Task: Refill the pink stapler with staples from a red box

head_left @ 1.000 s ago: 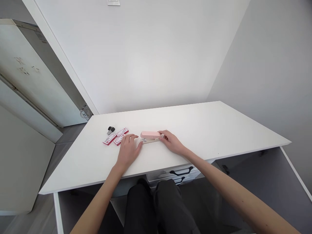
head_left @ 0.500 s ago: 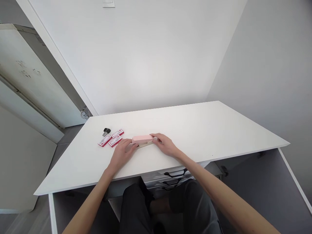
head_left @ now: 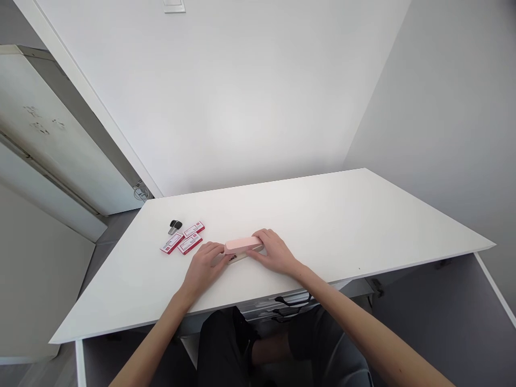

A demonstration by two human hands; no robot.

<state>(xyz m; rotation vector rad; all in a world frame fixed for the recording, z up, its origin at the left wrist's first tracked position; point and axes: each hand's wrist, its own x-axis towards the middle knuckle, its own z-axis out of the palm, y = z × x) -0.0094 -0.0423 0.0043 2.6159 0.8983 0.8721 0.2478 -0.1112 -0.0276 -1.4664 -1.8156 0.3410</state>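
A pink stapler (head_left: 242,245) with a pale base lies on the white desk, between my two hands. My left hand (head_left: 205,266) is closed on its left end, thumb low by the base and fingers at the front of the pink top. Around the right end, my right hand (head_left: 274,252) is closed, with fingers behind and thumb along the near side. Left of the stapler lie three red-and-white small boxes, one of them a box (head_left: 190,243) nearest my left hand. Just behind them are keys (head_left: 174,226) with black heads.
The white desk (head_left: 314,215) runs to a wall at the back and right. Drawers with black handles (head_left: 292,301) sit under its front edge, above my legs. A pale cabinet (head_left: 60,134) stands beyond the left side.
My right thumb has moved left along the stapler's near side, and the hand wraps further over its right end. The whole view has shifted slightly; boxes and keys stay in place.
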